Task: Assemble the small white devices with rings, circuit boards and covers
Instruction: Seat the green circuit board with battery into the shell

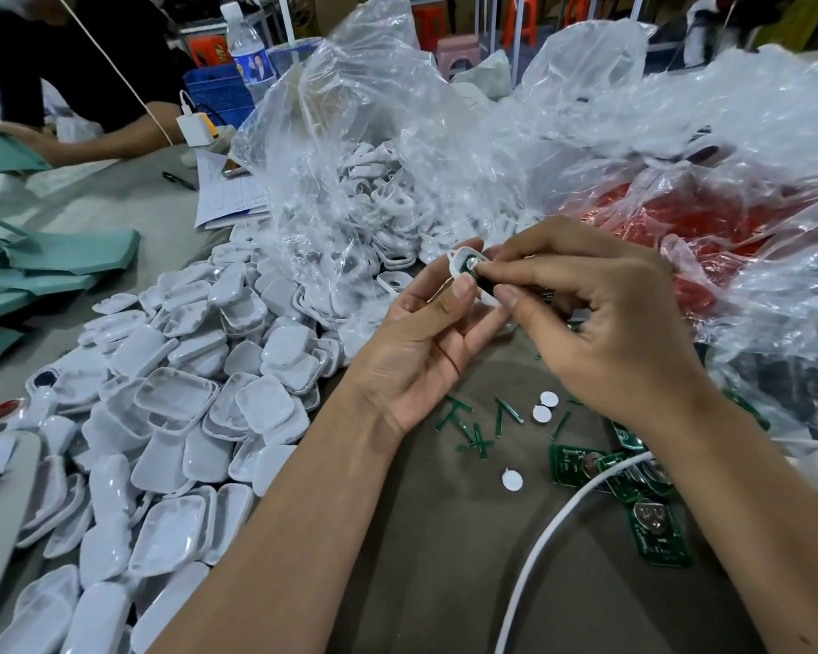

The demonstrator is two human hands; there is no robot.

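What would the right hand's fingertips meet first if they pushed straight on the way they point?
The circuit board they pinch, seated in the white housing held by the left hand.

- I count three white round stickers [541,408] on the table [445,535].
- One white cable [539,545] near the right edge.
- One water bottle [249,49] at the far edge.
- White covers [171,403] heaped along the left edge: too many to count.
- Green circuit boards [652,526]: I make out at least four, overlapping.
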